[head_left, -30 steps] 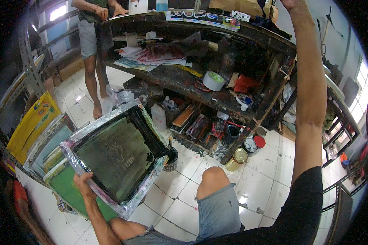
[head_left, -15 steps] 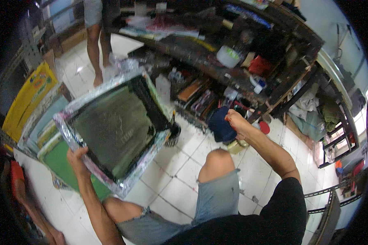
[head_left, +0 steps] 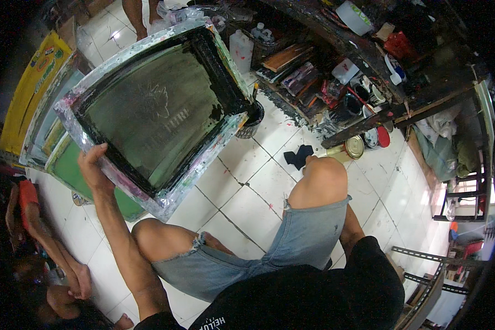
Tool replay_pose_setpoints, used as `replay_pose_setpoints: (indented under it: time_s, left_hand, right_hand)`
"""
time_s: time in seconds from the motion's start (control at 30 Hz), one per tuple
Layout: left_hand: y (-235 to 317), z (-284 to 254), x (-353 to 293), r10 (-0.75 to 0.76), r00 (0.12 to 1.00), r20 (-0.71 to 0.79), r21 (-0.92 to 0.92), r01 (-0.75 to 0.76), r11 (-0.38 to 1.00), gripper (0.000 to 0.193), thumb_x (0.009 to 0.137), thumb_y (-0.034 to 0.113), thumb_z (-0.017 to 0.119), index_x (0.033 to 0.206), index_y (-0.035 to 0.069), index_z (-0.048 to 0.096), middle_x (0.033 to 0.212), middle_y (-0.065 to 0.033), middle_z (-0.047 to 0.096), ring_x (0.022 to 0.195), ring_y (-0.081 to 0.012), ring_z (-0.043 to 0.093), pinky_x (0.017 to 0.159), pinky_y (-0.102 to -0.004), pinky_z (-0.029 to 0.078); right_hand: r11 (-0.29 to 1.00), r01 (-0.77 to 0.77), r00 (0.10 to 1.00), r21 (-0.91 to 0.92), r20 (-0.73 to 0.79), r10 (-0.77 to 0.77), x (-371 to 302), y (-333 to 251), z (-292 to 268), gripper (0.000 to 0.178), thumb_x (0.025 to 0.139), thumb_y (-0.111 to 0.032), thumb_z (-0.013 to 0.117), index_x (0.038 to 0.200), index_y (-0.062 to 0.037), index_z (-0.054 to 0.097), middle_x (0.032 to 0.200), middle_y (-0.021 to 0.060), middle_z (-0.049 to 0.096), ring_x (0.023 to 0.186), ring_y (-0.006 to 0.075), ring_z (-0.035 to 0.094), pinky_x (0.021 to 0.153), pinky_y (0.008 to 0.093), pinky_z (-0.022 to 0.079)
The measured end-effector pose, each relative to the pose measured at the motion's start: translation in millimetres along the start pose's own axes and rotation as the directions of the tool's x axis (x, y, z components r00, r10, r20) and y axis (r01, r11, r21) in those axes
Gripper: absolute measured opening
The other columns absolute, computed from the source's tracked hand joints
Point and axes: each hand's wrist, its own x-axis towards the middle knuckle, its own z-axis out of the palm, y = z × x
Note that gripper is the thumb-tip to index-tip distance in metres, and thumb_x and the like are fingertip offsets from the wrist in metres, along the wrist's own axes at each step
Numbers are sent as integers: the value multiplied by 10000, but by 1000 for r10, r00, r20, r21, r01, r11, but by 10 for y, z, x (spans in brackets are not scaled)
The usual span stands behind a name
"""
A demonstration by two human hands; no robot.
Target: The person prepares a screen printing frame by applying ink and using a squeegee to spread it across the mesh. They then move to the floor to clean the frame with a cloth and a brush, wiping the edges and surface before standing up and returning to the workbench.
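Note:
My left hand (head_left: 96, 168) grips the near left edge of a screen-printing frame (head_left: 176, 193), its thumb over the rim. The frame stands tilted in front of me, its paint-smeared border around a dark greenish mesh with a faint design. Beyond my right knee, my right hand (head_left: 310, 160) is low and mostly hidden; only a bit of its fingers shows, against a crumpled dark blue cloth (head_left: 298, 157). The cloth is held close to the white tiled floor.
More screens, one yellow (head_left: 33, 96) and one green (head_left: 74, 176), lean at the left. A black pot (head_left: 253, 118) stands behind the frame's right corner. Paint cans (head_left: 353, 147) sit beneath a stained workbench (head_left: 335, 41). Another person's leg (head_left: 66, 264) is at lower left.
My right hand has gone down behind my right knee with the cloth, which was raised in front of me. My view has shifted; the frame's mesh now shows more of its design.

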Motion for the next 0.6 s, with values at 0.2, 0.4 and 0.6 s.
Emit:
replay_pose_setpoints:
  time_s: [0.2,0.4,0.6]
  left_hand:
    - [-161,-87,166,-15,999,37,-59,17,998,197,633,99,634,802,20,571,735,-46,536,669,-178,563,643,-313,469]
    - [-36,82,21,-15,1000,-20,-76,14,997,164,671,119,671,786,68,566,694,5,526,578,-138,542,535,-286,465]
    - [8,105,22,-65,995,72,-132,74,988,156,686,137,663,795,66,578,717,-15,576,587,-163,574,557,-283,490]
  right_hand:
    - [1000,10,999,22,-50,-9,-199,-19,59,297,748,-1,605,1037,-58,562,883,93,617,747,200,605,626,335,503]
    - [999,12,998,37,-65,-9,-246,-60,132,324,744,4,616,1059,-49,564,896,97,622,771,201,609,649,336,504]
    - [998,22,996,62,-84,-17,-194,-156,191,351,740,9,628,1082,-40,565,909,101,628,794,202,614,672,336,505]
